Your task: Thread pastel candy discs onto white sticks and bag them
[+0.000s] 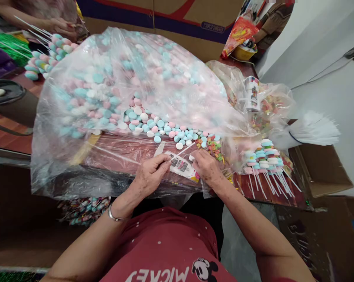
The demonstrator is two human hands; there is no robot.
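My left hand (154, 171) is closed in a pinch on a thin white stick (186, 149), which points up and to the right. My right hand (207, 166) pinches a small white marshmallow (191, 158) at its fingertips. Between the hands lies a printed white wrapper (181, 166) on the plastic-covered table. Just beyond them, loose pink, blue and white marshmallows (167, 129) spill from a big clear plastic bag (112, 78). Small ring-shaped gummies (214, 147) in orange, green and red are piled beyond my right hand.
Finished marshmallow skewers (266, 156) lie at the right, near a bundle of white sticks (316, 129). A printed roll (252, 94) rests on bags of gummies. At the left stand a dark mug (15, 111) and more skewers (43, 62). Another person's hand (62, 28) is at upper left.
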